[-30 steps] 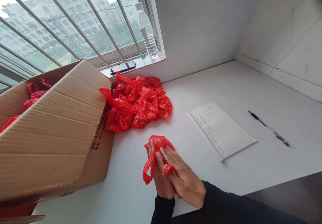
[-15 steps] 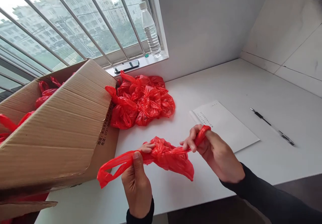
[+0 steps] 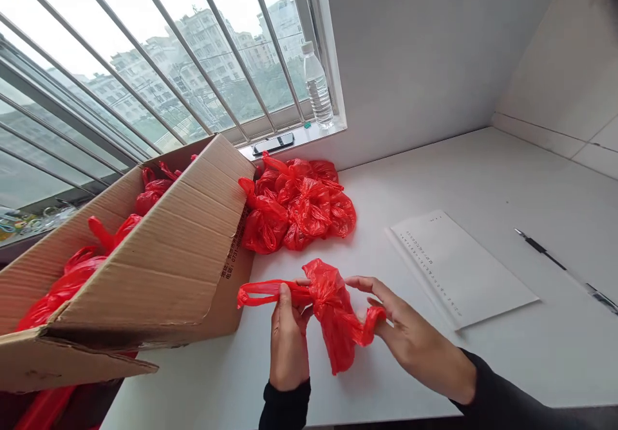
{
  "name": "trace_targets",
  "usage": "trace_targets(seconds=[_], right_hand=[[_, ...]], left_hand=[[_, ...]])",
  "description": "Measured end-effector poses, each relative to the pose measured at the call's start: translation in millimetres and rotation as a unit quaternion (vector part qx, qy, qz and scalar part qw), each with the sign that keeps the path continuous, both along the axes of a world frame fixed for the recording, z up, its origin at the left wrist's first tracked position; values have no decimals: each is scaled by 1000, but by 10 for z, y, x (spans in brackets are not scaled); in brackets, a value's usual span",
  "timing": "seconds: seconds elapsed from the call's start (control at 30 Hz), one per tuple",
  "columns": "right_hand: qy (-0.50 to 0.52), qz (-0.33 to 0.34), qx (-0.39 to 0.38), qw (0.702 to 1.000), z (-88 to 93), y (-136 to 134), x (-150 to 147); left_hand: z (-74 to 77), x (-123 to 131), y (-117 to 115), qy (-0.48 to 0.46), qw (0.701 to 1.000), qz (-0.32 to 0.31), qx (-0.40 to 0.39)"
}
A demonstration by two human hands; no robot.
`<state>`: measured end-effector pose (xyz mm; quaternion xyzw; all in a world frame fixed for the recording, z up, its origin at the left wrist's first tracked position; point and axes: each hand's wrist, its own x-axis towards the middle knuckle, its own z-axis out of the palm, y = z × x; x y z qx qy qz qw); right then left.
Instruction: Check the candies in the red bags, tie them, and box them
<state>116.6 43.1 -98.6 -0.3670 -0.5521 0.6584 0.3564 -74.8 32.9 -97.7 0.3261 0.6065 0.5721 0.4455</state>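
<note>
White surface (image 3: 207,378), barred window (image 3: 193,47) far left. Red bag (image 3: 338,333)'s near the middle, between both hands: left hand (image 3: 288,349) pinching one handle (image 3: 261,293), right hand (image 3: 415,343) half-open, other handle (image 3: 374,320) looped on its thumb. Pulling both evenly probably works best.

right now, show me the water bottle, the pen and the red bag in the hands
Water bottle (image 3: 318,92), head view: middle of its clear body.
Pen (image 3: 562,266), head view: its barrel.
Red bag (image 3: 333,311), head view: its gathered middle.
</note>
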Motion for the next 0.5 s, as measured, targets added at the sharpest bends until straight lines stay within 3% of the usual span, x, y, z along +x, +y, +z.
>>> trace_targets(seconds=[0.1,0.2,0.33,0.4,0.5], right_hand=[[11,17,-19,1000,-136,-33,-158],[33,12,-22,999,-223,-66,-268],[47,63,-16,997,-336,-133,-310],[38,63,-1,997,-426,-171,-313],[-9,-3,17,1000,-582,-222,-335]], left_hand=[[32,84,-28,-22,999,-35,11],[-35,129,-54,4,998,-64,23],[-121,-30,-5,56,995,-62,44],[-55,-181,46,91,993,-29,65],[225,-370,125,152,982,24,108]])
